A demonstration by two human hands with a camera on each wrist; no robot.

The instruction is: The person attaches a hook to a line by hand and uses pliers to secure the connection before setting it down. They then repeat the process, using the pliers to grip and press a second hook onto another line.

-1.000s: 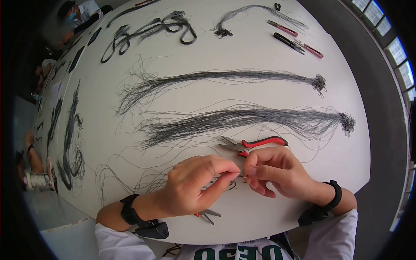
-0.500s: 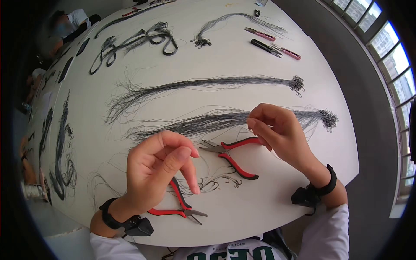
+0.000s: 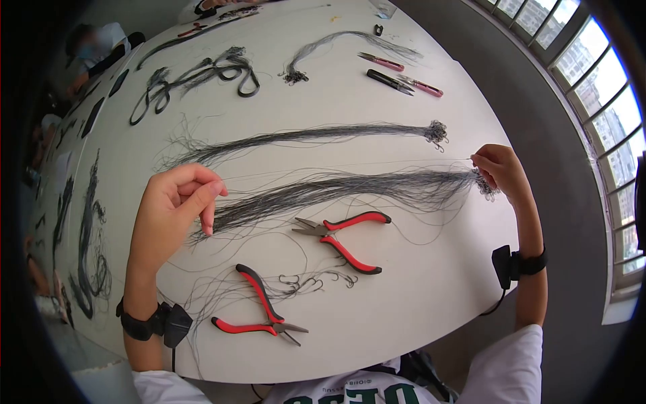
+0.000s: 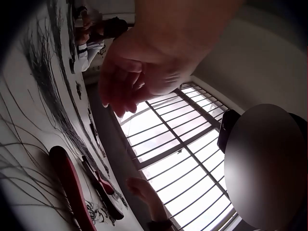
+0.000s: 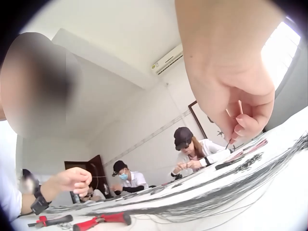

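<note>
A thin fishing line (image 3: 350,167) runs nearly straight between the two hands, over a thick bundle of dark lines (image 3: 336,184). My left hand (image 3: 171,209) pinches one end between thumb and forefinger, above the bundle's frayed left end. At the bundle's right end, by its cluster of fish hooks (image 3: 486,185), my right hand (image 3: 505,172) pinches the other end. A small dark tip shows at the right fingertips in the right wrist view. Below lie two red-and-black pliers, one (image 3: 353,259) nearer the middle, the other (image 3: 277,328) at the front, both with spread handles.
Loose lines with several fish hooks (image 3: 293,281) lie between the pliers. Farther back are a second bundle (image 3: 336,130), looped bundles (image 3: 202,74), and thread snips (image 3: 390,82). Other people sit along the table (image 3: 417,323); a barred window (image 3: 605,101) is at the right.
The hands were together at the front, then spread apart, left hand to the left and right hand to the far right, with the line now stretched between them. Both pliers have come into full view.
</note>
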